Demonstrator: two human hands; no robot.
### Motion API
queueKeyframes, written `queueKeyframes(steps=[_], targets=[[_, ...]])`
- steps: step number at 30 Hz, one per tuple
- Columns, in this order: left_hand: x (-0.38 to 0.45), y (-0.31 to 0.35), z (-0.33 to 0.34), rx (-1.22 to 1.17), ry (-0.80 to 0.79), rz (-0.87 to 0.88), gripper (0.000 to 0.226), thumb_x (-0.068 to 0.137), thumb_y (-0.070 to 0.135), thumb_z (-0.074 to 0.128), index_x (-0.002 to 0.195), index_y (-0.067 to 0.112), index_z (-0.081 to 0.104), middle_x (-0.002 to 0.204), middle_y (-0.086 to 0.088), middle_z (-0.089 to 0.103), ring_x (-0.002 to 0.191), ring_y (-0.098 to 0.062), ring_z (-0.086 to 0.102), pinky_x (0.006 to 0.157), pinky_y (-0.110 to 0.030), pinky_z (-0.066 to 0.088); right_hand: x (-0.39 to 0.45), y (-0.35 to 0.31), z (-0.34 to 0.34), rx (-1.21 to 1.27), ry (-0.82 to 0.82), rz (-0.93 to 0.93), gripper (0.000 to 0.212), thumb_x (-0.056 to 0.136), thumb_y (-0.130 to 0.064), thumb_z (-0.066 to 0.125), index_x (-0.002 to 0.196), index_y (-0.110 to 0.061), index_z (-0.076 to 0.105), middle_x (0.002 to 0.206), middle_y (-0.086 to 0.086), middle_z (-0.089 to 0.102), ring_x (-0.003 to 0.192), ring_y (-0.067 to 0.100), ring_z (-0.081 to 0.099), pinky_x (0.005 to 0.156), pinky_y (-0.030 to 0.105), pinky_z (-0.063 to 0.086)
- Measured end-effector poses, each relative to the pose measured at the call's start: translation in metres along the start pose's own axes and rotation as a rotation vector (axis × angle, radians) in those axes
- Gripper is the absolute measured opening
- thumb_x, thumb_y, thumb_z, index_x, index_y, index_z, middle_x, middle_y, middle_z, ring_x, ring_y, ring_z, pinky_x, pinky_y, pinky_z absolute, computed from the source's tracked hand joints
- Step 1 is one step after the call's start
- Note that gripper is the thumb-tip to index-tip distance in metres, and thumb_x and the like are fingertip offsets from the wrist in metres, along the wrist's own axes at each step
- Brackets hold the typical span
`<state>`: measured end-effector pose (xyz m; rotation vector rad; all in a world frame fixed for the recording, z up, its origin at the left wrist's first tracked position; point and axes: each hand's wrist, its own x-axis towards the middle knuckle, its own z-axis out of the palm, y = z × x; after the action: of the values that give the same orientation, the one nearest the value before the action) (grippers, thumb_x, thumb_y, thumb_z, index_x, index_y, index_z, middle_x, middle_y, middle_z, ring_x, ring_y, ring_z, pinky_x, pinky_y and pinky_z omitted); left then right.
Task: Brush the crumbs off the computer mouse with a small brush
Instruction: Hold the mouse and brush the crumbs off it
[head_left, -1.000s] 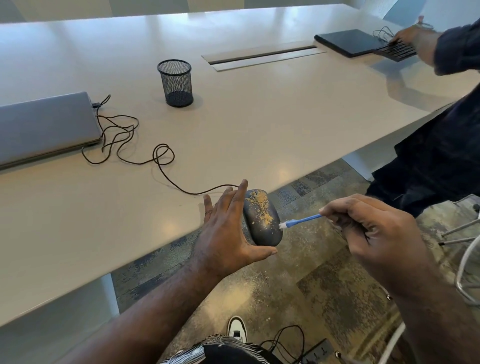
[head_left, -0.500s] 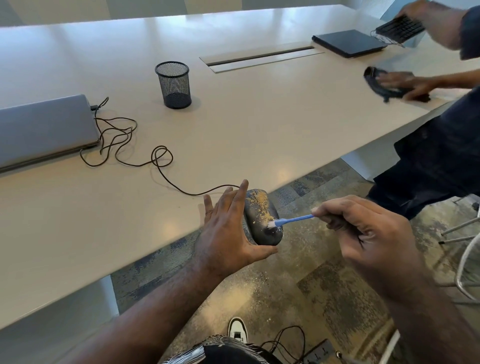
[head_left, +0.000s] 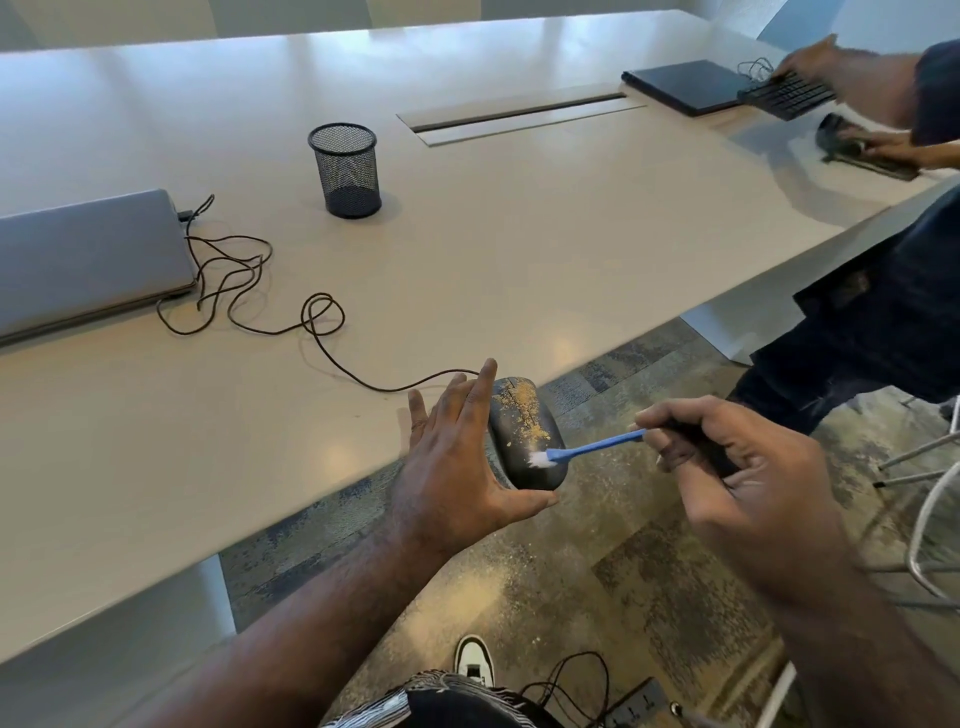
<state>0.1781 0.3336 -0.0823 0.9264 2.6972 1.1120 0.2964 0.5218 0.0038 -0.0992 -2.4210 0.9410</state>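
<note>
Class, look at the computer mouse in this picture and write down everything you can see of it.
The computer mouse is dark, rounded and matt, with a seam along its back. Tan crumbs lie mostly on its far half. It is held tilted, past the table edge above the floor. The left hand holds it, fingers behind and thumb under its near end. The white bristles of the small brush, gripped by the right hand, touch its near end. A thin dark cable trails back to the closed laptop.

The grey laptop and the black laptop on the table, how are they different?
The closed grey laptop lies at the left end of the white table with a dark cable plugged into it; the closed black laptop lies at the far right, beside a black keyboard. The grey one is light and silvery, the black one dark. Both lie flat.
</note>
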Motion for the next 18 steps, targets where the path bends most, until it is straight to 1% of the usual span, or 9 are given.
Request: queueKeyframes(steps=[3,5,8,9,10,12,14,15,18], targets=[[0.001,0.000,-0.001,-0.016,0.005,0.003,0.136,0.056,0.077,0.073,0.156,0.031,-0.008,0.161,0.001,0.020,0.150,-0.011,0.006,0.120,-0.043,-0.017,-0.004,0.001,0.007,0.036,-0.002,0.123,0.017,0.085,-0.019,0.067,0.100,-0.016,0.074,0.084,-0.011,0.071,0.075,0.006,0.066,0.063,0.011,0.050],[0.002,-0.001,-0.001,-0.018,0.010,0.004,0.136,0.055,0.078,0.072,0.156,0.030,-0.006,0.160,0.000,0.021,0.151,-0.013,0.008,0.121,-0.047,-0.014,-0.006,0.007,0.007,0.033,0.042,0.216,0.016,0.087,-0.018,0.068,0.101,-0.021,0.073,0.081,-0.008,0.071,0.072,0.009,0.067,0.058,0.014,0.052],[0.002,-0.002,-0.002,-0.013,0.005,-0.002,0.137,0.055,0.079,0.073,0.156,0.030,-0.007,0.160,0.000,0.021,0.151,-0.013,0.007,0.121,-0.049,-0.012,-0.006,0.014,0.001,0.030,0.088,0.327,0.015,0.090,-0.018,0.065,0.102,-0.025,0.072,0.074,-0.005,0.069,0.058,0.016,0.062,0.046,0.029,0.054],[0.002,-0.003,-0.002,-0.012,0.004,-0.002,0.137,0.055,0.079,0.073,0.155,0.031,-0.007,0.160,0.000,0.021,0.151,-0.013,0.007,0.121,-0.049,-0.013,-0.006,0.015,-0.001,0.037,0.096,0.346,0.015,0.091,-0.018,0.065,0.102,-0.025,0.072,0.072,-0.002,0.068,0.056,0.022,0.060,0.043,0.035,0.053],[0.002,-0.003,-0.002,-0.010,0.004,-0.001,0.138,0.055,0.080,0.072,0.155,0.031,-0.008,0.160,0.000,0.021,0.151,-0.013,0.007,0.121,-0.048,-0.013,-0.006,0.013,-0.003,0.061,0.101,0.359,0.015,0.091,-0.018,0.065,0.101,-0.025,0.072,0.071,0.002,0.067,0.058,0.028,0.060,0.044,0.041,0.052],[0.002,-0.003,-0.001,-0.009,0.006,-0.001,0.138,0.055,0.080,0.072,0.156,0.030,-0.008,0.160,0.001,0.021,0.151,-0.013,0.008,0.121,-0.048,-0.014,-0.006,0.009,-0.002,0.132,0.088,0.371,0.015,0.090,-0.018,0.065,0.101,-0.025,0.072,0.074,0.007,0.068,0.063,0.032,0.061,0.049,0.046,0.052],[0.002,-0.003,-0.001,-0.015,0.009,0.000,0.137,0.055,0.079,0.072,0.155,0.031,-0.008,0.160,0.001,0.021,0.151,-0.013,0.008,0.121,-0.047,-0.014,-0.007,0.005,0.003,0.173,0.048,0.376,0.016,0.089,-0.020,0.066,0.102,-0.025,0.072,0.076,0.007,0.069,0.065,0.030,0.063,0.052,0.042,0.054],[0.002,-0.002,-0.002,-0.018,0.008,0.002,0.137,0.055,0.079,0.072,0.155,0.032,-0.009,0.160,0.000,0.021,0.151,-0.013,0.008,0.121,-0.048,-0.014,-0.008,0.006,0.005,0.166,0.036,0.376,0.016,0.088,-0.020,0.066,0.102,-0.025,0.072,0.075,0.006,0.069,0.063,0.027,0.062,0.051,0.038,0.054],[0.002,-0.003,-0.002,-0.011,0.007,-0.002,0.137,0.055,0.078,0.073,0.155,0.032,-0.008,0.160,0.000,0.021,0.151,-0.014,0.008,0.121,-0.049,-0.013,-0.008,0.011,0.006,0.087,0.091,0.373,0.015,0.090,-0.021,0.065,0.103,-0.024,0.072,0.072,0.001,0.066,0.053,0.010,0.055,0.042,0.016,0.045]])
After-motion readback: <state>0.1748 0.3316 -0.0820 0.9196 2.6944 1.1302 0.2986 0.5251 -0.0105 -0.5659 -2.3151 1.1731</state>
